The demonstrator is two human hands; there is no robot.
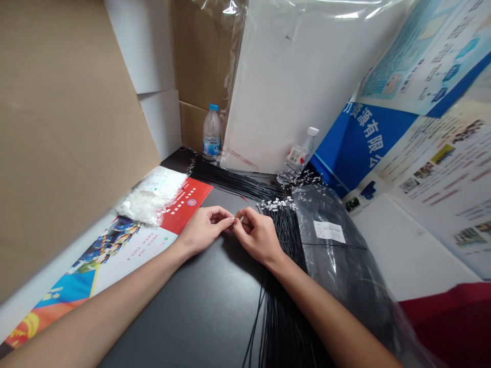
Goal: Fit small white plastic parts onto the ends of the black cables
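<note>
My left hand [207, 229] and my right hand [258, 234] meet above the dark tabletop [192, 296], thumbs and forefingers pinched together. A tiny pale piece shows between the fingertips, too small to name, and the fingers hide most of it. Just right of my right hand lies a thick bundle of thin black wires [287, 230] with small white connectors [279, 204] at the far ends. Its near part runs beneath my right forearm. To the left of my left hand, a clear bag of small white plastic parts [155, 194] rests on a red printed sheet [192, 202].
A second black wire bundle [238, 179] lies across the back. A clear bag of wires [337, 271] with a white label is at the right. Two bottles, one blue-capped [212, 135] and one white-capped [301, 153], stand by the back panels. Cardboard [69, 128] walls the left side.
</note>
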